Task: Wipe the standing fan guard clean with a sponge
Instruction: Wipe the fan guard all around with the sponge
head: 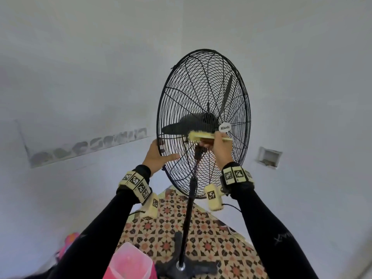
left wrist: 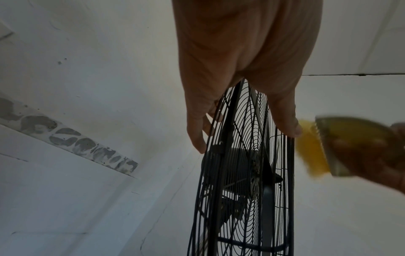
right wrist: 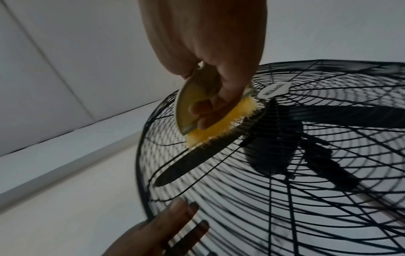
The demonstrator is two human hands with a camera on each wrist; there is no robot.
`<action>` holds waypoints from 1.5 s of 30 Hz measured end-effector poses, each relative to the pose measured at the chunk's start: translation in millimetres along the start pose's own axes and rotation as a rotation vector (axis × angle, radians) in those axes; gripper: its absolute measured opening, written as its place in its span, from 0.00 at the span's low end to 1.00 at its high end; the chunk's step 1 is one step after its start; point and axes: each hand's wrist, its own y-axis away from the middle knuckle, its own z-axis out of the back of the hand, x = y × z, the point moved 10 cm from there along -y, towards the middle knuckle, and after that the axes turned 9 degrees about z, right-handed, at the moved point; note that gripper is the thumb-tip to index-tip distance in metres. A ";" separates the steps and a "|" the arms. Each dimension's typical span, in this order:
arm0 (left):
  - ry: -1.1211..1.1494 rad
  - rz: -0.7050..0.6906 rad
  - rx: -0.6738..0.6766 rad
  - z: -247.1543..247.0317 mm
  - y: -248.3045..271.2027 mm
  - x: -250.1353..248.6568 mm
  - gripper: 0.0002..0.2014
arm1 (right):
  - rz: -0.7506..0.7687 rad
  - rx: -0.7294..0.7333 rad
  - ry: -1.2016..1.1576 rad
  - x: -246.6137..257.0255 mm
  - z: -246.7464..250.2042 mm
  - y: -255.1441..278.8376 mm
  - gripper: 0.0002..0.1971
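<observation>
A black wire fan guard (head: 201, 87) stands on a pole at the middle of the head view, with dark blades behind it and a white badge (head: 224, 127) at its hub. My right hand (head: 220, 148) grips a yellow scrubbing pad with a hard back and bristles (head: 198, 136), pressed on the guard's front just left of the badge. In the right wrist view the bristles (right wrist: 219, 128) lie against the wires (right wrist: 285, 190). My left hand (head: 159, 156) holds the guard's lower left rim, thumb in front, fingers (right wrist: 153, 232) behind. In the left wrist view the rim (left wrist: 241, 190) runs between thumb and fingers (left wrist: 197, 135).
The fan's pole (head: 188, 214) drops to a dark base (head: 201, 267) on a patterned floor (head: 211, 238). A pink plastic container (head: 128, 262) stands at the lower left of the base. White walls close in behind, with a small recess (head: 268, 157) at the right.
</observation>
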 end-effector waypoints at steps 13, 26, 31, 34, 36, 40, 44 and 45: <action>-0.067 -0.026 0.048 -9.6 1.0 -2.1 0.53 | 0.169 0.029 0.109 26.7 -33.0 26.5 0.07; 0.101 -0.030 0.149 1.6 7.1 16.7 0.30 | 0.430 0.205 0.658 31.2 -101.3 87.6 0.19; 0.112 -0.027 0.146 1.4 4.0 15.5 0.31 | 0.513 0.243 0.517 53.2 -109.2 97.4 0.15; 0.057 -0.036 0.140 2.1 4.2 16.5 0.25 | 0.513 0.363 0.598 41.1 -127.9 108.9 0.11; 0.120 0.016 0.149 2.6 4.4 19.5 0.33 | 0.495 0.146 0.572 45.1 -103.1 93.7 0.09; 0.145 0.024 0.147 1.9 7.2 15.7 0.35 | 0.485 0.074 0.492 63.0 -93.6 88.3 0.02; 0.056 -0.044 0.148 2.9 6.8 17.9 0.27 | 0.396 0.389 0.539 40.6 -128.4 97.6 0.11; 0.061 -0.030 0.167 3.1 5.5 22.0 0.31 | 0.388 0.283 0.510 44.9 -117.1 89.2 0.14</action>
